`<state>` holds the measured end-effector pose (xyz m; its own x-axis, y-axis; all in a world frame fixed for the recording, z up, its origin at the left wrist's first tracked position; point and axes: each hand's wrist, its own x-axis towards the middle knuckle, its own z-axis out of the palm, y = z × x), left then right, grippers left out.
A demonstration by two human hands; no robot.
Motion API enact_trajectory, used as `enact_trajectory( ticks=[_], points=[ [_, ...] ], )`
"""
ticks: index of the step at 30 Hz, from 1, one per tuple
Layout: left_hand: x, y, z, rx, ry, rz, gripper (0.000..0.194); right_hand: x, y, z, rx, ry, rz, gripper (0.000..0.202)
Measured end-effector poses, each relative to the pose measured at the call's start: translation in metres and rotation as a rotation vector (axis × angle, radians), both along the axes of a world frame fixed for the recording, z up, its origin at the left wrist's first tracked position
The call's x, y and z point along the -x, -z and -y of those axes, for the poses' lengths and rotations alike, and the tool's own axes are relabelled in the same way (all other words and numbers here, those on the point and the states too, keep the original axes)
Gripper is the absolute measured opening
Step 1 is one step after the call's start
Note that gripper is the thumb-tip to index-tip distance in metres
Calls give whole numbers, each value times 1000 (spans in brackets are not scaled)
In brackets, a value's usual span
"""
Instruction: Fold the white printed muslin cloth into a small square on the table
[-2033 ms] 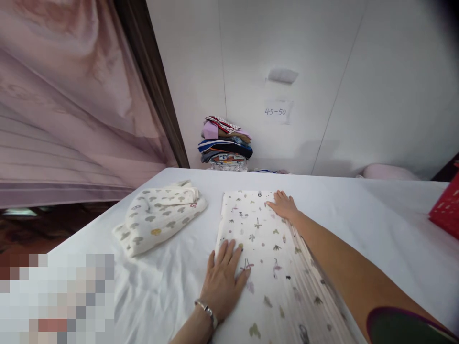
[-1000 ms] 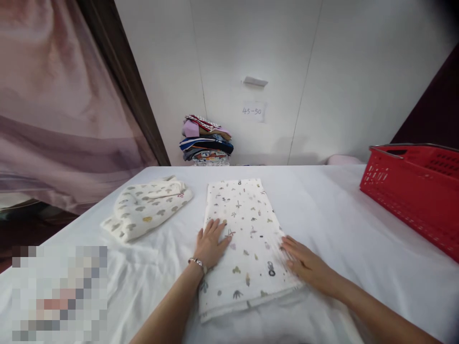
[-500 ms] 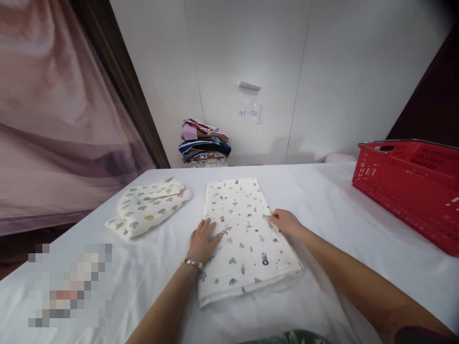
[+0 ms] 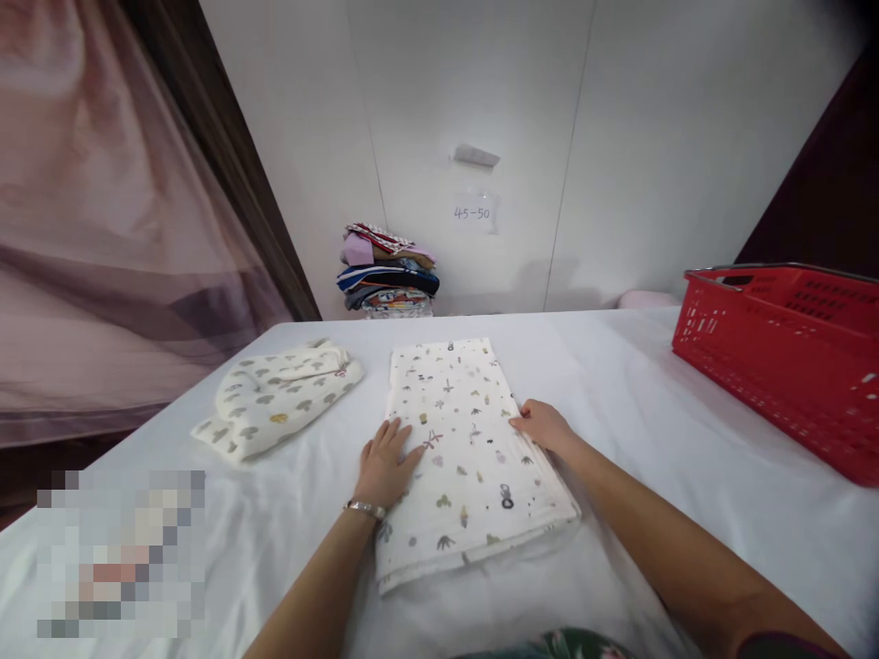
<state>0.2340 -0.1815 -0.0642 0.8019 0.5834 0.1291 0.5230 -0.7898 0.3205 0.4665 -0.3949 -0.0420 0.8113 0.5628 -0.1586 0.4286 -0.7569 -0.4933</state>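
Note:
A white cloth (image 4: 460,458) with small printed plants and shapes lies folded into a long rectangle in front of me, its layers showing along the near and right edges. My left hand (image 4: 388,462), a bracelet at its wrist, rests flat on the cloth's left side with the fingers spread. At the right edge, my right hand (image 4: 544,426) has its fingers curled and thumb and forefinger closed on the fabric. Left of these, a crumpled cream cloth (image 4: 281,398) with grey-green mushroom-like prints lies apart from both hands.
A red perforated basket (image 4: 789,366) with a metal handle stands on the white-covered table (image 4: 618,366) at right. Behind the table's far edge is a stack of folded fabrics (image 4: 388,275). A paper marked 45-50 (image 4: 472,213) hangs on the wall. Something pixelated covers the lower left.
My right hand's fingertips have slid very slightly along the cloth's right edge toward me. The left hand stays flat in place; the whole view has shifted a little.

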Motion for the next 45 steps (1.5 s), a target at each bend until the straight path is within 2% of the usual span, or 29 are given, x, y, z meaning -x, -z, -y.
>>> enact_trajectory(
  ticks=[10,19,27,34,40,45],
  points=[
    [0,-4,2,9,2,-38,53,-2,4,3,-101,52,-12,16],
    [2,1,-4,-19,15,53,51,1,3,7,-124,81,-2,17],
    [2,-2,-3,-10,8,22,51,0,-1,4,-33,58,5,18],
    [2,-1,-4,-7,9,20,52,-5,-1,-5,20,19,32,30],
    [2,1,-4,-9,17,51,49,-6,-3,-5,-11,29,86,27],
    [2,1,-3,-12,23,71,48,-6,-1,-5,50,21,92,24]
  ],
)
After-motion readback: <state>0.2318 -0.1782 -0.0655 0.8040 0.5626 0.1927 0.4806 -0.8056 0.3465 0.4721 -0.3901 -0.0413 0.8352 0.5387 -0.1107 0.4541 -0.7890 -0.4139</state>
